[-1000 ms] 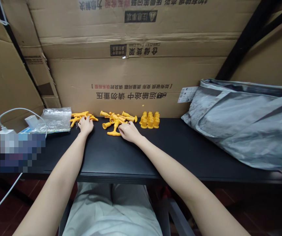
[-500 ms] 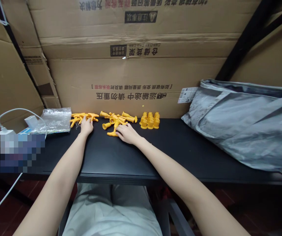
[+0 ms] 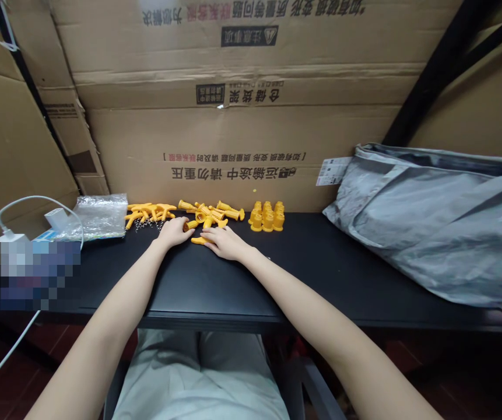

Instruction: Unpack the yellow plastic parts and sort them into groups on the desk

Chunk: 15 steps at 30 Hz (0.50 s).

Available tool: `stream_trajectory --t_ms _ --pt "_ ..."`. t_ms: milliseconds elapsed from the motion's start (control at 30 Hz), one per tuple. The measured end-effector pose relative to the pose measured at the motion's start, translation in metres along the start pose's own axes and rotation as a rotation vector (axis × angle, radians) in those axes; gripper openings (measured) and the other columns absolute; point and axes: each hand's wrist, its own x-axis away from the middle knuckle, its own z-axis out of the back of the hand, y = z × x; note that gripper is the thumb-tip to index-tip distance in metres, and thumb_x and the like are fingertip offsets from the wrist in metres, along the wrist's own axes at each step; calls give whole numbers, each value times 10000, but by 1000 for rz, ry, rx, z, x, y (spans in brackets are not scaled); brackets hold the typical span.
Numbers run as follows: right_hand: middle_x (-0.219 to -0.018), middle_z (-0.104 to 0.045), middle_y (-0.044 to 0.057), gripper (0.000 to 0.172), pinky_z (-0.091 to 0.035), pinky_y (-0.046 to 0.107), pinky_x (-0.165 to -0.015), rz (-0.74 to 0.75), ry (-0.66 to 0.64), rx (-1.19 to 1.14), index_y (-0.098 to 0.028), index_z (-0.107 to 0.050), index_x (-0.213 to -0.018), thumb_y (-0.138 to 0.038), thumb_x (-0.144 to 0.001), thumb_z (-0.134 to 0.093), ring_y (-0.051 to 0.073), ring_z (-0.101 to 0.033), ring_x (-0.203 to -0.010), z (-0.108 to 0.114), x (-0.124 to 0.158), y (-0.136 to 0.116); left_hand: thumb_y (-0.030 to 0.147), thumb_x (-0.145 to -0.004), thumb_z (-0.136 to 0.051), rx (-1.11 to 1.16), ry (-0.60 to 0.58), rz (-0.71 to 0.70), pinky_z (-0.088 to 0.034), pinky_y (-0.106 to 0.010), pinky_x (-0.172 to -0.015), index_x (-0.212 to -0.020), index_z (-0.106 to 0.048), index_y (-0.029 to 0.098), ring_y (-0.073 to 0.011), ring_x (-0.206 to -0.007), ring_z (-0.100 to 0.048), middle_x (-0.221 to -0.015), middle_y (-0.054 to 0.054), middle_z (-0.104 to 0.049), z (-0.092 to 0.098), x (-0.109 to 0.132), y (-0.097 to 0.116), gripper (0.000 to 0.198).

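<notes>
My right hand (image 3: pixel 228 242) has its fingers closed on a yellow T-shaped plastic piece (image 3: pixel 198 240) at the front of a pile of yellow plastic parts (image 3: pixel 207 211), some of them hollow tubes. My left hand (image 3: pixel 174 232) is beside that pile, palm down with curled fingers, its tips against or just by a yellow tube (image 3: pixel 190 224). Whatever its fingers hold is hidden. Left of it lies a heap of yellow branched pieces (image 3: pixel 151 210), with small shiny metal springs (image 3: pixel 143 224) scattered along its front.
Yellow flanged caps (image 3: pixel 267 217) stand in neat rows on the black table (image 3: pixel 216 286). A clear plastic bag (image 3: pixel 101 216), a white charger with cable (image 3: pixel 11 242) and a blurred patch are left. A large grey bag (image 3: pixel 429 227) fills the right; cardboard (image 3: pixel 233 131) walls the back.
My left hand has moved right and nearer from the branched pieces to the tube pile, uncovering the springs. The right hand stays at the T-shaped piece, slightly lower.
</notes>
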Motion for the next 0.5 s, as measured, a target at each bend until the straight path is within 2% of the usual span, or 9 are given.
stream_trajectory --t_ms 100,333,500 --pt "-1346 -575 120 343 -383 377 -935 -1 4 3 -211 -596 -1264 -303 -992 -408 244 -538 -1217 0 0 0 345 -814 -593 -2 -2 -61 -516 -329 -828 -1070 -655 190 -231 -915 -666 -983 -88 -710 -2 0 0 305" --pt "-1287 -609 116 312 -349 363 -926 -10 3 20 -194 -603 -1228 -267 -985 -422 238 -556 -1163 1 0 0 340 -843 -572 122 276 -83 -504 -340 -881 -1094 -598 183 -222 -982 -633 -1061 -90 -669 8 2 6 298" --pt "-1210 -640 121 297 -347 346 -887 -49 -19 13 -163 -632 -1151 -285 -989 -416 235 -570 -1126 4 0 1 318 -869 -559 167 376 -70 -490 -336 -904 -1187 -533 171 -219 -1044 -613 -1145 -103 -628 12 5 8 352"
